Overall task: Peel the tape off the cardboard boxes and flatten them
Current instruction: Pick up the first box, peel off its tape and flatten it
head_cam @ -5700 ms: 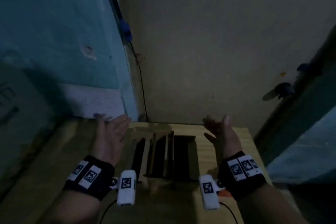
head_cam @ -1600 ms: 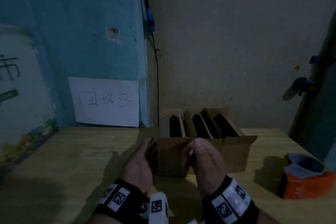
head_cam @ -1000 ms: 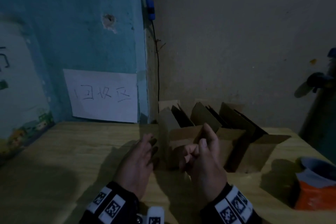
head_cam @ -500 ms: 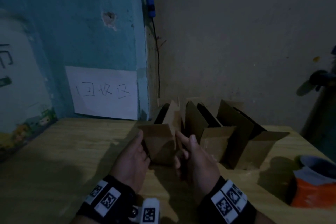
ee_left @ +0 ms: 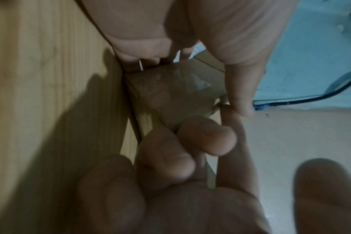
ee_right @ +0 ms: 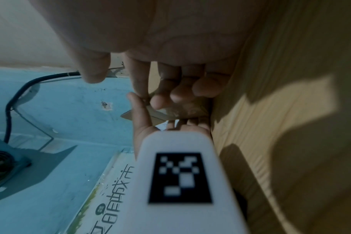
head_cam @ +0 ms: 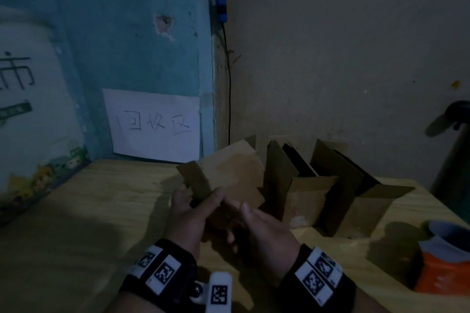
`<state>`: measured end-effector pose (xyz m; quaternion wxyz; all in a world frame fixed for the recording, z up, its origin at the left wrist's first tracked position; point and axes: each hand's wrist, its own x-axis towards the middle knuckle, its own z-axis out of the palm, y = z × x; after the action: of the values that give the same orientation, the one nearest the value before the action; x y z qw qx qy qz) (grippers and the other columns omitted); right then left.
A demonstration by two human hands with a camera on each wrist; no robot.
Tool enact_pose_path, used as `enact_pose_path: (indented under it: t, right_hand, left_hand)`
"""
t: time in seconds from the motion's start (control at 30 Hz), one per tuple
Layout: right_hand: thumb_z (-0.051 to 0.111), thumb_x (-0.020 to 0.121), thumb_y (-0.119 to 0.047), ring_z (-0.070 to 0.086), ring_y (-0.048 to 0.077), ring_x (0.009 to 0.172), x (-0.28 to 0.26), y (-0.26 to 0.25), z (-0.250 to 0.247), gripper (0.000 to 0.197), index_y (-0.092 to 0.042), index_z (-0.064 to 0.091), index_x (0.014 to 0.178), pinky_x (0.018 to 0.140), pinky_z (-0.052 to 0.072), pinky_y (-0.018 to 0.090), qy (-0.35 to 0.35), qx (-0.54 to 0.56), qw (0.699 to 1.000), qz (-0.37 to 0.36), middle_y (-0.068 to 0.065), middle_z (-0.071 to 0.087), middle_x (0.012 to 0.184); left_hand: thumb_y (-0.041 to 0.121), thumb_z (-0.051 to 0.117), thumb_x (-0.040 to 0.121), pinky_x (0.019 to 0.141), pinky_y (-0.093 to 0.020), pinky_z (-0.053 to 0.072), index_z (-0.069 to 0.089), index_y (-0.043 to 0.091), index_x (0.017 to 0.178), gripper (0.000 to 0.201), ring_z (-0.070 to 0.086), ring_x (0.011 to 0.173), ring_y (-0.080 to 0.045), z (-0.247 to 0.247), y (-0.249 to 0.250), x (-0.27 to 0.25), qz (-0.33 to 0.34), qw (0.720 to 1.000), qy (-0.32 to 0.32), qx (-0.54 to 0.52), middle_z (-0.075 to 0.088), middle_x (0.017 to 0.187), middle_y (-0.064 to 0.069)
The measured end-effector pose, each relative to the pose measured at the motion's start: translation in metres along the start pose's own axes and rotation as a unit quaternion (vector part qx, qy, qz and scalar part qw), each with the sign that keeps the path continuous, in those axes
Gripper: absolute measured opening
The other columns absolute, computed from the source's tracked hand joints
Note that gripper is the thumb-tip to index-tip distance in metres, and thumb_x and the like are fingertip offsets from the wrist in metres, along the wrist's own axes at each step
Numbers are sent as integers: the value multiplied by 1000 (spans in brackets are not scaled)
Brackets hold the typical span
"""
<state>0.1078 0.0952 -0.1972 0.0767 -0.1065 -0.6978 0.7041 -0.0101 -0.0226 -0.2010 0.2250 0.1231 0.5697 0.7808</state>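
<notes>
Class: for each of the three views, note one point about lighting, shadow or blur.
Head view: dim room, hands cast long shadows across the wooden table. Left wrist view: the near fingers are blurred, the taped cardboard box sharper. Right wrist view: hard-edged shadow on the table, the white tag block soft.

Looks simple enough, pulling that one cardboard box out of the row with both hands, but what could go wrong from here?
Two things, probably. The held box is tipped close to the neighbouring box, so swinging it round may knock that one over. Also, the left hand and right hand grip it near the bottom, where the left wrist view shows glossy tape; the fingers partly cover that tape, which may hamper peeling.
</notes>
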Motion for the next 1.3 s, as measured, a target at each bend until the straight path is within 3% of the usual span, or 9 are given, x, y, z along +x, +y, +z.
enact_pose_path:
  t: [0.2,0.3,0.4,0.57,0.73,0.83,0.97,1.17,1.3]
  right_hand:
    - [67,79,-61,60,19,74,0,4,7,52,-15,80,98,72,46,34,16,93,995,8,3,67,78]
    - [68,77,-53,62,20,69,3,2,-5,44,-13,78,87,71,49,36,66,127,990,1,6,66,75]
    - [68,78,-45,65,27,78,11,4,-17,41,-8,69,95,75,51,43,102,162,981,-18,13,68,85]
    - [82,68,-48,65,27,80,24,15,-19,51,-16,68,105,74,49,42,150,198,968,-42,12,66,88]
    - [82,65,-54,72,22,95,23,15,-24,65,-48,58,125,88,51,49,140,158,976,-51,1,78,99]
    - [85,62,-63,67,29,113,19,15,-23,69,-52,60,126,106,43,63,135,120,982,-55,5,76,108]
    - [80,58,-74,63,35,118,15,11,-19,75,-54,59,128,103,45,66,144,95,983,-56,13,69,124]
    - [80,54,-77,56,27,125,8,7,-21,73,-65,56,122,104,46,62,116,57,990,-64,-5,57,138]
    - [79,66,-66,61,25,120,6,4,-21,55,-63,60,118,100,51,58,137,42,987,-77,-6,59,136]
  left_hand:
    - [61,89,51,89,-53,58,64,29,128,87,73,103,-34,-1,2,-1,-24,995,74,-68,78,113,-8]
    - [52,75,79,82,-44,57,69,19,116,50,71,103,-33,-2,13,-2,-67,969,105,-215,80,102,-9]
    - [52,71,86,85,-46,57,71,18,121,49,69,109,-35,-4,20,-2,-61,946,113,-299,76,116,-13]
    - [52,77,81,82,-50,56,70,16,125,57,67,112,-39,-10,22,-3,-85,934,106,-331,73,122,-16]
    - [51,74,84,76,-46,54,71,13,120,53,65,108,-37,-14,22,-5,-95,941,74,-317,72,117,-18]
    - [53,68,87,71,-42,50,71,15,114,46,63,100,-33,-17,22,-3,-100,951,53,-289,71,111,-15]
    - [53,66,88,72,-42,50,71,15,110,44,63,98,-33,-18,21,-1,-99,960,34,-260,71,107,-14]
    - [57,70,81,97,-52,49,73,18,108,48,62,106,-36,-20,19,4,-102,972,35,-210,71,113,-16]
    - [62,80,59,97,-56,49,73,22,120,73,60,115,-40,-20,17,4,-98,974,54,-199,69,123,-16]
